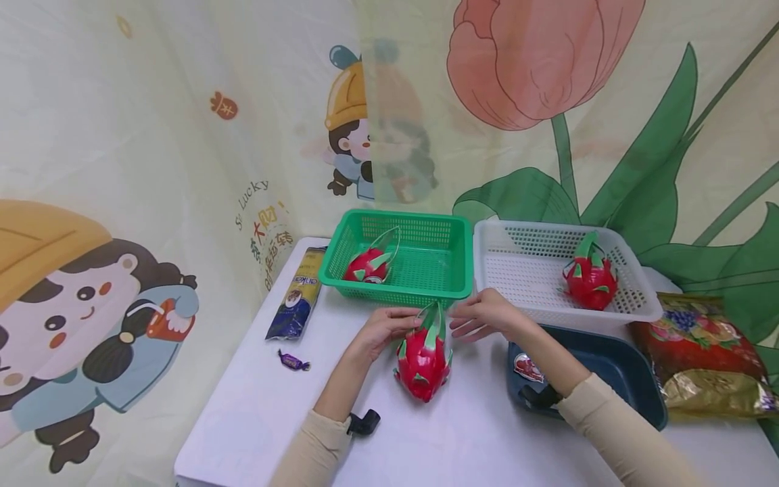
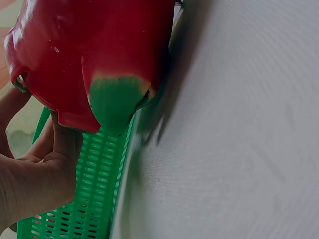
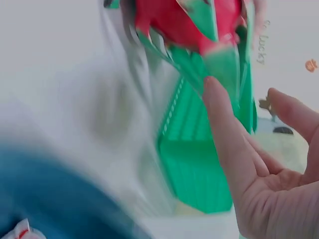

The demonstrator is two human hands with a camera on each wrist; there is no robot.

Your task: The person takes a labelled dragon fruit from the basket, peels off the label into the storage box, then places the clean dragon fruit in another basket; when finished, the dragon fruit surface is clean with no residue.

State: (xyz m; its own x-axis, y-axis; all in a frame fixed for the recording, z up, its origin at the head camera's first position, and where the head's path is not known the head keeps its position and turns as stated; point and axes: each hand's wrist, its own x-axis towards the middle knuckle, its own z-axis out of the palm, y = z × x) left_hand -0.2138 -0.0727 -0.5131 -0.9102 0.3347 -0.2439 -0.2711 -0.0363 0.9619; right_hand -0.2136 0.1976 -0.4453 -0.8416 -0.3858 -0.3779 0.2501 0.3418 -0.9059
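Observation:
A red dragon fruit (image 1: 422,365) with green leaf tips lies at the middle of the table, its leafy end toward the baskets. My left hand (image 1: 387,329) holds it near the leaves; in the left wrist view the fruit hides the fingertips of that hand (image 2: 37,164). At the leaves' other side is my right hand (image 1: 487,314), fingers extended. The right wrist view shows a fingertip of this hand (image 3: 269,184) at a green leaf; whether it touches, I cannot tell. A second dragon fruit (image 1: 366,265) sits in the green basket (image 1: 395,292), a third (image 1: 590,281) in the white basket (image 1: 517,270).
A dark blue tray (image 1: 615,358) with a round sticker stands under my right forearm. Right of it lies a red and gold packet (image 1: 700,358). On the left are a blue and gold packet (image 1: 297,294) and a purple wrapped candy (image 1: 293,361). Printed curtains hang behind.

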